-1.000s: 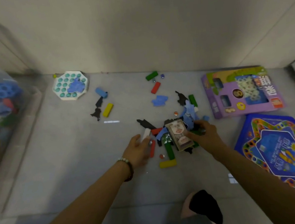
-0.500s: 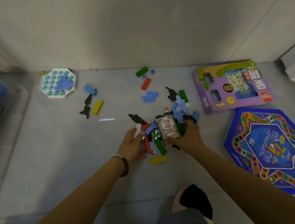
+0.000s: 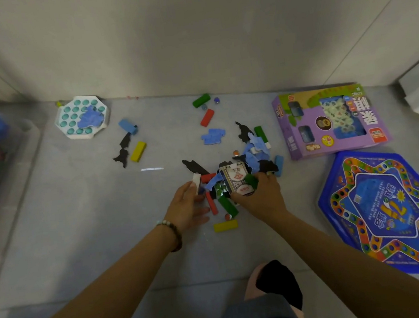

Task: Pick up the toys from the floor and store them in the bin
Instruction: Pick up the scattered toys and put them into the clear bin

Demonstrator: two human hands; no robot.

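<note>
A pile of small toys lies mid-floor: coloured blocks, blue and black foam pieces, marbles and a playing card box. My right hand grips the card box from the right, a green piece under its fingertips. My left hand is cupped against the pile's left side with fingers fairly straight, and its fingertip touches a white block. A yellow block lies just in front of the pile. The clear bin with toys inside stands at the far left.
Scattered further back are a white octagonal game tray, blue, yellow, red and green blocks and black foam shapes. A purple game box and a blue star game board lie to the right. A wall runs behind. My knee is below.
My right hand has slid left along the card box and closed on it, drawing the pile together. My left hand stayed at the pile's left edge.
</note>
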